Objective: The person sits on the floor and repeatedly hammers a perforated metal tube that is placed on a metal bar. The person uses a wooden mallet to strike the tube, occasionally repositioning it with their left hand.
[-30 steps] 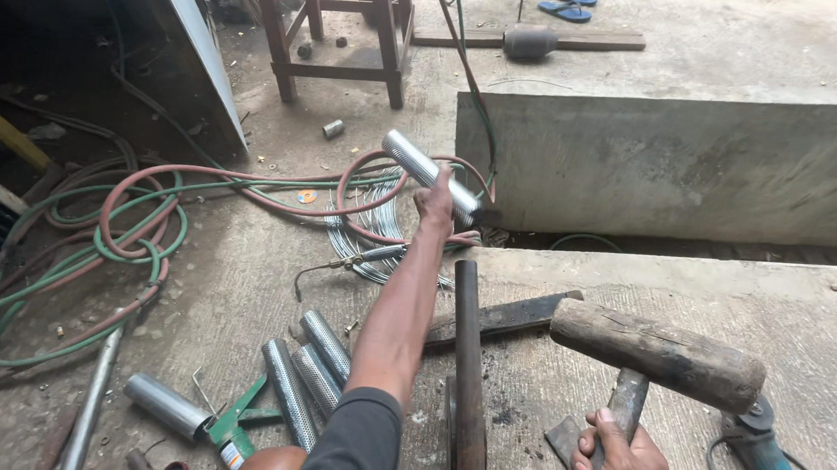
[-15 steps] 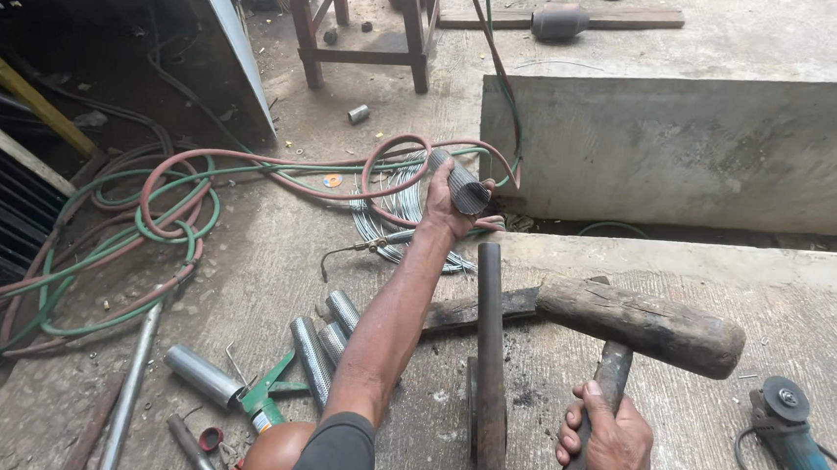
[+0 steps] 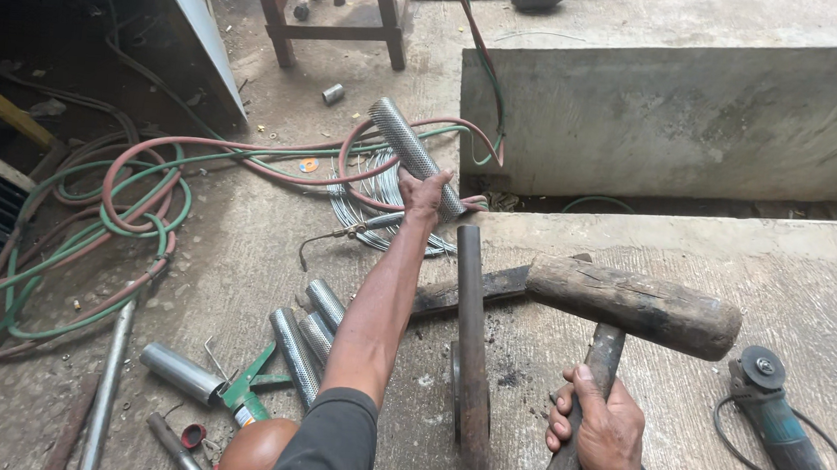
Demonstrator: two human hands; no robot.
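Perforated tube [image 3: 407,151] within left hand [image 3: 424,192] fingers [image 3: 439,181].

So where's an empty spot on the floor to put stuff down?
The barest patch is the concrete slab between the wooden mallet and the low concrete wall, left of the angle grinder. It is crowded left of the left hand: wire coil, red and green hoses, perforated tubes. The right hand grips the mallet handle.

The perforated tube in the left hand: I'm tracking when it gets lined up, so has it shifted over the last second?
Yes. The perforated tube in the left hand has swung closer to the upright steel bar, its lower end now near the bar's top.
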